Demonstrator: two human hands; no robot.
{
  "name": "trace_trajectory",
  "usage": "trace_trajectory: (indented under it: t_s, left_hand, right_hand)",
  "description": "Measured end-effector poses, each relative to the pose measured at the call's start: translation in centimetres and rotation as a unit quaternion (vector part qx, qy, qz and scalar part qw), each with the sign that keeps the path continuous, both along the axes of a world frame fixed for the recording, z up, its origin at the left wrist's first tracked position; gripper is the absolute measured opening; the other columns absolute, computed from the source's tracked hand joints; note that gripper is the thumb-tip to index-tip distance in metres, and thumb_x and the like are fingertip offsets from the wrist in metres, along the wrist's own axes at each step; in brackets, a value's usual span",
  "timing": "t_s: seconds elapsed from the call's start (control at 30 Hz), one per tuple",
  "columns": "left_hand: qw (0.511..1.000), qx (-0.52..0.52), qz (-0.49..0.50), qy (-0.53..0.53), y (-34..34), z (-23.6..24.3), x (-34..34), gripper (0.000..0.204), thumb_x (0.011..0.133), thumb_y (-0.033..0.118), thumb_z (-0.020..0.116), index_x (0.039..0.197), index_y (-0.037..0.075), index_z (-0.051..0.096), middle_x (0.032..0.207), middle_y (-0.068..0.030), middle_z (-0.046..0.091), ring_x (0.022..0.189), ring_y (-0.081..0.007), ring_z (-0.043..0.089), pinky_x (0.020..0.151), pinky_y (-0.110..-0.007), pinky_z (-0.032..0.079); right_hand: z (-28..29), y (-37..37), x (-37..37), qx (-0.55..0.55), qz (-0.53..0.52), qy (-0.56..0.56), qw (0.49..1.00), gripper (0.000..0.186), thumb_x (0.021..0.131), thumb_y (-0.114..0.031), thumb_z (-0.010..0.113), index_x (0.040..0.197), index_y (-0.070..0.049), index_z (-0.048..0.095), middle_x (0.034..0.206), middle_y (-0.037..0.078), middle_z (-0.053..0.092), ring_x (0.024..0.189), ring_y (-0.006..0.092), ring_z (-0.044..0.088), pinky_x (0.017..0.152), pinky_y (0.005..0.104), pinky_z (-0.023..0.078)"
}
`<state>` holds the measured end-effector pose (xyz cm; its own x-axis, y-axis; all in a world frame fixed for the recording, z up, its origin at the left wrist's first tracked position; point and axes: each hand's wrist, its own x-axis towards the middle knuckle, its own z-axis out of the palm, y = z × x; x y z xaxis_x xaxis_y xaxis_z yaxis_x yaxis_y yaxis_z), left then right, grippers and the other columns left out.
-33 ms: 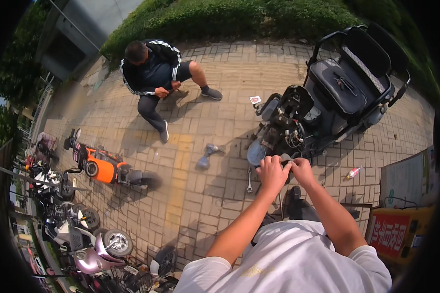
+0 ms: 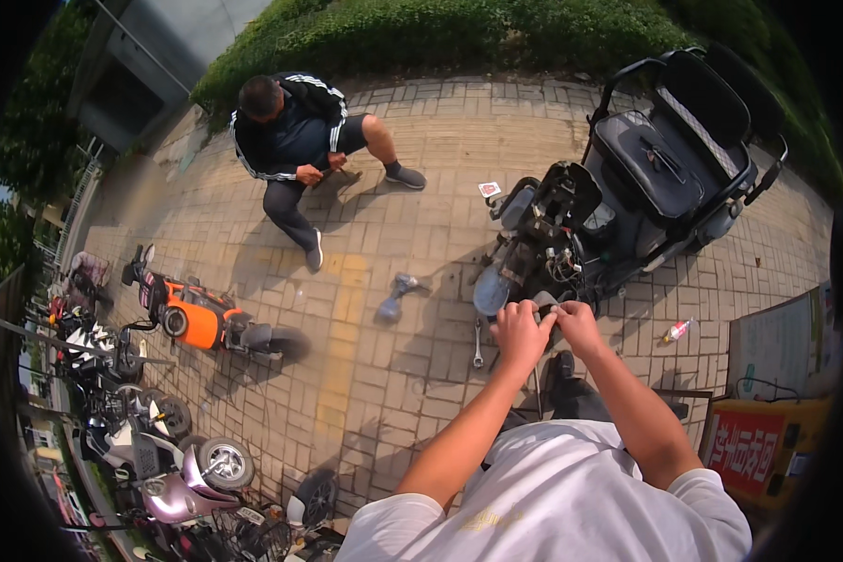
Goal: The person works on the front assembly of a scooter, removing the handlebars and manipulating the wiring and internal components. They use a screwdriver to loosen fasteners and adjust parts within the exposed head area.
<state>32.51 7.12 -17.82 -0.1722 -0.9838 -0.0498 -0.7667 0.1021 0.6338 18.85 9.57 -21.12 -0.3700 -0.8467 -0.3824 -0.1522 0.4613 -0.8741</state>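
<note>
A dark electric scooter [image 2: 646, 178] with a black seat stands on the brick paving, its front end stripped and loose wires [image 2: 560, 264] showing. My left hand [image 2: 518, 333] and my right hand [image 2: 577, 324] meet at that front end, just below the wires. The fingers of both pinch a small dark part [image 2: 545, 307] between them. What the part is stays too small to tell. A grey front mudguard [image 2: 490, 292] sits just left of my left hand.
A grey power tool [image 2: 398, 295] and a wrench [image 2: 478, 343] lie on the paving left of my hands. A person in a black tracksuit [image 2: 295, 140] crouches farther off. An orange scooter [image 2: 197, 320], parked scooters [image 2: 173, 468], a bottle [image 2: 676, 330] and a red-and-yellow sign [image 2: 749, 450] surround me.
</note>
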Motion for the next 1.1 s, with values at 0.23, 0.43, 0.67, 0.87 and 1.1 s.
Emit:
trace_trajectory:
  t_s: [0.23, 0.43, 0.67, 0.87, 1.1]
  left_hand:
    - [0.977, 0.136, 0.097, 0.133, -3.1, -6.9, 1.3, 0.023, 0.081, 0.021, 0.062, 0.094, 0.003, 0.067, 0.083, -0.0149, 0.068, 0.081, -0.0297, 0.066, 0.072, -0.038, 0.050]
    - [0.904, 0.292, 0.167, 0.265, -7.2, -9.2, -1.0, 0.021, 0.085, 0.014, 0.062, 0.098, -0.002, 0.065, 0.088, -0.0084, 0.067, 0.080, -0.0186, 0.061, 0.074, -0.032, 0.047]
    - [0.910, 0.341, 0.061, 0.230, -12.9, -5.5, -11.1, 0.028, 0.084, 0.021, 0.066, 0.100, -0.002, 0.066, 0.089, -0.0052, 0.065, 0.083, -0.0134, 0.057, 0.079, -0.030, 0.044]
    - [0.998, -0.027, -0.052, 0.035, -24.7, -2.5, -15.2, 0.038, 0.081, 0.028, 0.068, 0.108, 0.002, 0.065, 0.098, -0.0146, 0.065, 0.091, -0.0296, 0.058, 0.086, -0.038, 0.044]
    - [0.959, -0.060, -0.277, -0.011, -34.0, -5.6, -18.5, 0.035, 0.083, 0.029, 0.063, 0.111, 0.008, 0.065, 0.106, -0.0147, 0.064, 0.095, -0.0356, 0.056, 0.091, -0.043, 0.041]
  right_hand:
    - [0.1, -3.9, -0.6, 0.131, -0.054, -0.339, 0.930, 0.013, 0.085, -0.017, 0.059, 0.075, -0.009, 0.058, 0.066, 0.000, 0.052, 0.056, 0.0118, 0.044, 0.052, 0.0287, 0.030]
    - [-2.3, -5.6, -8.0, 0.173, -0.103, -0.532, 0.822, 0.019, 0.091, -0.028, 0.051, 0.080, -0.013, 0.057, 0.073, -0.002, 0.054, 0.066, 0.0151, 0.041, 0.064, 0.0325, 0.034]
    - [-2.0, -6.9, -14.8, 0.137, -0.126, -0.394, 0.900, 0.020, 0.084, -0.022, 0.067, 0.069, -0.014, 0.057, 0.060, -0.004, 0.049, 0.053, 0.0094, 0.047, 0.046, 0.0250, 0.033]
    - [-4.0, -8.2, -18.2, 0.075, -0.235, -0.292, 0.924, 0.016, 0.082, -0.018, 0.068, 0.079, -0.002, 0.068, 0.066, -0.002, 0.057, 0.055, 0.0074, 0.044, 0.051, 0.0230, 0.035]
    - [-3.9, -12.0, -18.5, -0.004, -0.254, -0.173, 0.952, 0.023, 0.082, -0.014, 0.068, 0.093, 0.006, 0.066, 0.078, 0.004, 0.065, 0.066, 0.0082, 0.053, 0.061, 0.0240, 0.043]
